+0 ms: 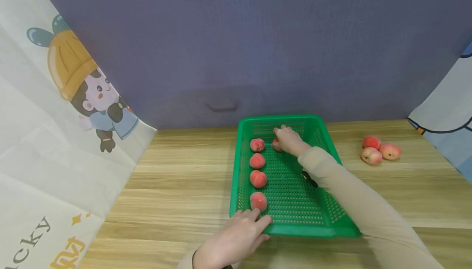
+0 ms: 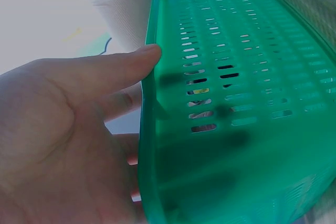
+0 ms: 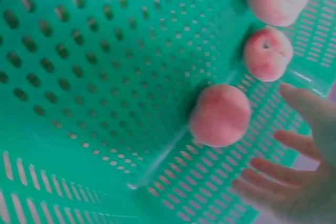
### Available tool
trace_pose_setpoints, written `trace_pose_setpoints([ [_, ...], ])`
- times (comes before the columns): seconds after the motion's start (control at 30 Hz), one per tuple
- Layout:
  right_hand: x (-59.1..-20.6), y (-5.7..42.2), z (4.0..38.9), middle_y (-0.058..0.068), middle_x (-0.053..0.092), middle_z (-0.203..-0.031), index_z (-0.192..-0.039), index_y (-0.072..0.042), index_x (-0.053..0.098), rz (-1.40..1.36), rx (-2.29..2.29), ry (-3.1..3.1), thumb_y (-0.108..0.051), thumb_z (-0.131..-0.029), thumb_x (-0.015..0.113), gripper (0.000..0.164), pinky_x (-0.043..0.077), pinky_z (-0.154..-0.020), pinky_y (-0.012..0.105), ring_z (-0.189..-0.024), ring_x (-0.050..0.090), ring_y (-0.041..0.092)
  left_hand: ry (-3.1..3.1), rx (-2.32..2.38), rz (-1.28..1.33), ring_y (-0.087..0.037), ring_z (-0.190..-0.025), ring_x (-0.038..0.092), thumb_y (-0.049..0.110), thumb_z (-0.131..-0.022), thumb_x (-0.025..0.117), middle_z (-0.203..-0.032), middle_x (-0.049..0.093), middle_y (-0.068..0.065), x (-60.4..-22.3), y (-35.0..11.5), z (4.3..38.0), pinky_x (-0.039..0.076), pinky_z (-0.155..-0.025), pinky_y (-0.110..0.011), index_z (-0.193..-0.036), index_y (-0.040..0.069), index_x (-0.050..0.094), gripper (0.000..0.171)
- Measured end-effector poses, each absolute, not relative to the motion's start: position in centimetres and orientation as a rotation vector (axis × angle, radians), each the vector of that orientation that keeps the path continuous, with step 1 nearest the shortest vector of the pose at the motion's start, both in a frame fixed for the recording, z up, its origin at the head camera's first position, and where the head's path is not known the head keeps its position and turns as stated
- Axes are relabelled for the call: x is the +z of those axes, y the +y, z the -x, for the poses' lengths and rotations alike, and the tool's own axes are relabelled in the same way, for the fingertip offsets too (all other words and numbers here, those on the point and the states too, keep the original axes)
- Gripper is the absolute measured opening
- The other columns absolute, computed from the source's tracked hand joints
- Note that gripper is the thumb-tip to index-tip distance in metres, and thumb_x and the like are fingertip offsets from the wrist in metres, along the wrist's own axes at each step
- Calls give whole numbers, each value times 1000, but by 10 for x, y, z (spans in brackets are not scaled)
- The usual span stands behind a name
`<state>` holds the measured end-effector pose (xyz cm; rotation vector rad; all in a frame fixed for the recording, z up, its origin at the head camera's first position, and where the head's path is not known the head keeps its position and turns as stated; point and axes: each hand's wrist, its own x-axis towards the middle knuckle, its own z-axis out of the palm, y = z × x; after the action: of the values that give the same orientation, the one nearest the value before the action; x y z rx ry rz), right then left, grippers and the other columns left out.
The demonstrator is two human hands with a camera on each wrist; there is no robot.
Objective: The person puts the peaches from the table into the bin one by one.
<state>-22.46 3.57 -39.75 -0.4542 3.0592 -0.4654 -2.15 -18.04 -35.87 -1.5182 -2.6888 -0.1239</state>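
Note:
A green plastic basket (image 1: pixel 298 230) with slotted walls stands on the table. Four peaches line its left side: one at the far end (image 1: pixel 257 145), two in the middle (image 1: pixel 257 161) (image 1: pixel 258 178) and one near the front (image 1: pixel 258 201). My left hand (image 1: pixel 236 236) grips the front left rim, thumb (image 2: pixel 123 69) outside and fingers over the edge. Inside the far end, my right hand (image 1: pixel 291 140) is over another peach (image 1: pixel 277 145). In the right wrist view its fingers (image 3: pixel 273 171) are spread, with a gap between them and the nearby peach (image 3: pixel 220 115).
Three more peaches (image 1: pixel 371 155) lie together on the wooden table (image 1: pixel 184 178), right of the basket. A dark blue-grey panel (image 1: pixel 221 47) rises behind the table. A white cloth with cartoon print (image 1: pixel 55 137) hangs at the left, another printed cloth (image 1: pixel 450 109) at the right.

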Motion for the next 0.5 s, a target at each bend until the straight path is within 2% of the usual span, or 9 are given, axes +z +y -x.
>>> trace_pose_setpoints([
  [0.13,-388,34,223,26,51,-104,-116,5,51,448,-432,3011,-19,-83,61,42,45,-68,44,-90,51,36,-2679,-116,1518,-2,-67,46,31,-85,56,-85,50,5,-359,-181,22,30,-58,-13,-100,17,52,21],
  [0.27,-377,34,221,24,51,-110,-119,4,50,432,-416,2928,-12,-82,55,40,41,-64,38,-89,50,31,-2685,-123,1523,-1,-66,45,31,-85,56,-84,50,6,-359,-181,22,29,-58,-13,-99,17,52,20],
  [0.5,-357,35,215,23,49,-121,-123,4,47,492,-411,2812,-10,-87,52,39,43,-82,43,-110,46,36,-2686,-124,1525,-1,-66,45,31,-85,56,-85,51,5,-360,-181,22,30,-58,-13,-100,17,52,21],
])
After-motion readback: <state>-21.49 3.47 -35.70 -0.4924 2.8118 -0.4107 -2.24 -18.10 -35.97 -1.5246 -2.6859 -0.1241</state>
